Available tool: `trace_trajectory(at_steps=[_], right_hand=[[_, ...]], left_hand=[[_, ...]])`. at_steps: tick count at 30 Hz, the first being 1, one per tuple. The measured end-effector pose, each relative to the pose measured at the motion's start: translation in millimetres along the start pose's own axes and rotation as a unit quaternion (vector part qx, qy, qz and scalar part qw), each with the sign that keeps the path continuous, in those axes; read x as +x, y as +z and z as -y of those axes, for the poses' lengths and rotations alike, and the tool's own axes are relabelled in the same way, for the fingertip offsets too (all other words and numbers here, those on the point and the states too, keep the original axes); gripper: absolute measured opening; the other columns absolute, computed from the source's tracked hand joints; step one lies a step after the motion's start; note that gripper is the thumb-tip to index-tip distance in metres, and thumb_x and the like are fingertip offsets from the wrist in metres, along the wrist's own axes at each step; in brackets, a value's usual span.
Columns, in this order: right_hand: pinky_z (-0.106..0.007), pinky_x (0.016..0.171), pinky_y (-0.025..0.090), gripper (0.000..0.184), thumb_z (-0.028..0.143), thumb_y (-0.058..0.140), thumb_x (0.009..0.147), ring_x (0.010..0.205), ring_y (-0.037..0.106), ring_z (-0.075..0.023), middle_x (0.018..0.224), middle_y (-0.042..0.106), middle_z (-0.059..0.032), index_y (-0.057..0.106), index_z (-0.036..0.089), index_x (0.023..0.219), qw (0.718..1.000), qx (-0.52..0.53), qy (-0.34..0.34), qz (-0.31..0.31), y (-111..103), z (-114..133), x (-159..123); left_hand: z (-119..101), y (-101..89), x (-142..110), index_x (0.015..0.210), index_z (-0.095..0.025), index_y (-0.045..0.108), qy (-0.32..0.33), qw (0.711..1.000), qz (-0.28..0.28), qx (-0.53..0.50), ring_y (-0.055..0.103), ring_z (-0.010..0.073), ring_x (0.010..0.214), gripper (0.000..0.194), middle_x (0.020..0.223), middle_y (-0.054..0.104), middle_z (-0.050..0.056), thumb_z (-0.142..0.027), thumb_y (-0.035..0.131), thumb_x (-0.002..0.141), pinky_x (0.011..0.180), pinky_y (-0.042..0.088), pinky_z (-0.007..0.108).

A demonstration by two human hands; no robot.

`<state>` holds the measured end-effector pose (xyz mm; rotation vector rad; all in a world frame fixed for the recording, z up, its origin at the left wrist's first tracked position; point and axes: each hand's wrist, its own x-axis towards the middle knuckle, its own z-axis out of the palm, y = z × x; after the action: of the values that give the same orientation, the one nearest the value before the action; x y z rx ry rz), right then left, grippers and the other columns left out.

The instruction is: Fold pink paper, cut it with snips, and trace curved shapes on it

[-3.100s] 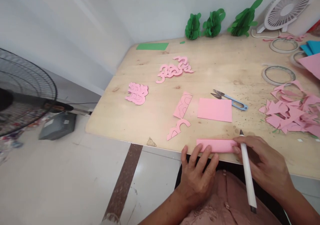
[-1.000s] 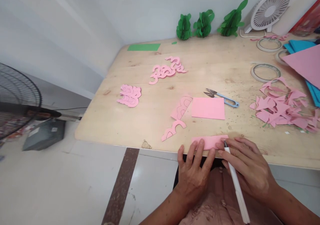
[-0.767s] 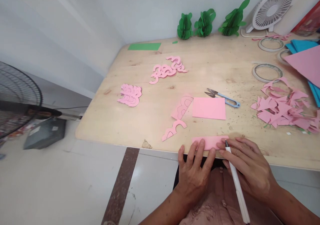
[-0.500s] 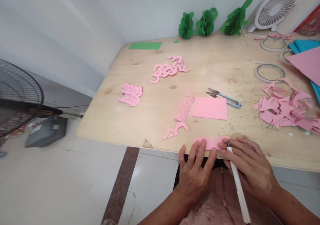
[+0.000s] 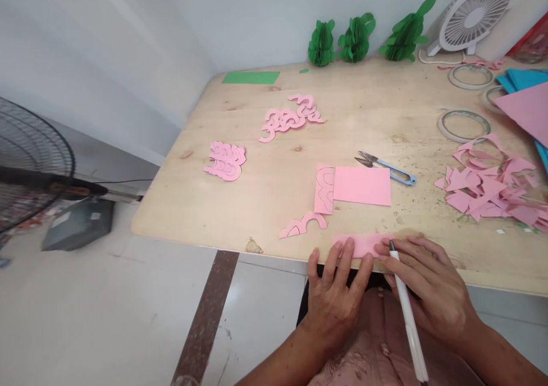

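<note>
My left hand (image 5: 336,294) lies with fingers spread on a narrow pink paper strip (image 5: 363,244) at the table's front edge, pressing its left part. My right hand (image 5: 432,286) holds a white pen (image 5: 409,323) between its fingers, tip upward. Its fingertips touch the strip's right end. Beyond the strip lies a pink paper rectangle (image 5: 362,186). A pink piece with drawn scalloped lines (image 5: 324,189) stands along that rectangle's left edge. A cut wavy pink piece (image 5: 303,225) is nearer my left hand. Blue-handled thread snips (image 5: 387,168) lie beside the rectangle, blades open.
Cut pink shapes (image 5: 291,117) and a stacked pink bundle (image 5: 226,160) lie left. Pink scraps (image 5: 492,180) and tape rolls (image 5: 464,125) are on the right. Green paper figures (image 5: 355,37) and a small white fan (image 5: 475,17) stand by the wall. A floor fan (image 5: 34,175) is far left.
The piece with drawn scalloped lines has turned from slanted to upright against the rectangle's left edge. The wavy cut piece has shifted slightly. Both hands stay in place on the strip.
</note>
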<state>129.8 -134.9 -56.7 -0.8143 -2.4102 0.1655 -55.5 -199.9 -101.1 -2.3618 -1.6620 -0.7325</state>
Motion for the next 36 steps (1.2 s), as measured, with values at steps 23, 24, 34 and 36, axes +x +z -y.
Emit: trace_trajectory(at_steps=[23, 24, 34, 36], right_hand=[[-0.045, 0.097, 0.040, 0.031, 0.008, 0.056, 0.083, 0.106, 0.062, -0.0245, 0.098, 0.072, -0.0094, 0.062, 0.015, 0.113, 1.000, -0.005, 0.006, -0.003, 0.9, 0.4, 0.6], [-0.045, 0.097, 0.040, 0.031, 0.009, 0.056, 0.084, 0.106, 0.062, -0.0242, 0.098, 0.072, -0.0086, 0.063, 0.016, 0.113, 1.000, -0.006, 0.007, -0.003, 1.2, 0.9, 0.6], [-0.047, 0.097, 0.038, 0.026, 0.014, 0.053, 0.087, 0.103, 0.063, -0.0237, 0.094, 0.073, -0.0058, 0.063, 0.020, 0.109, 1.000, -0.012, 0.000, 0.019, 6.3, 6.4, -1.0], [-0.047, 0.098, 0.037, 0.025, 0.012, 0.052, 0.087, 0.103, 0.063, -0.0234, 0.093, 0.073, -0.0054, 0.064, 0.019, 0.108, 1.000, -0.013, 0.001, 0.018, 4.7, 7.2, -1.3]], left_hand=[[1.7, -0.9, 1.0, 0.134, -0.021, 0.051, 0.008, 1.000, -0.002, 0.000, 0.038, 0.0315, 0.133, 0.050, 0.142, 0.047, 0.015, -0.020, 0.054, 0.083, 0.109, 0.017, 0.056], [1.8, -1.0, 1.1, 0.133, -0.021, 0.051, 0.009, 1.000, -0.002, 0.001, 0.038, 0.0315, 0.133, 0.050, 0.142, 0.047, 0.015, -0.020, 0.053, 0.083, 0.110, 0.017, 0.056], [0.4, -0.3, 2.5, 0.133, -0.020, 0.052, 0.003, 1.000, -0.007, -0.002, 0.038, 0.0321, 0.133, 0.048, 0.143, 0.045, 0.015, -0.025, 0.053, 0.085, 0.110, 0.016, 0.056], [0.1, -0.2, 3.0, 0.132, -0.020, 0.053, 0.002, 1.000, -0.008, 0.000, 0.038, 0.0321, 0.133, 0.048, 0.143, 0.046, 0.014, -0.025, 0.053, 0.084, 0.111, 0.015, 0.055]])
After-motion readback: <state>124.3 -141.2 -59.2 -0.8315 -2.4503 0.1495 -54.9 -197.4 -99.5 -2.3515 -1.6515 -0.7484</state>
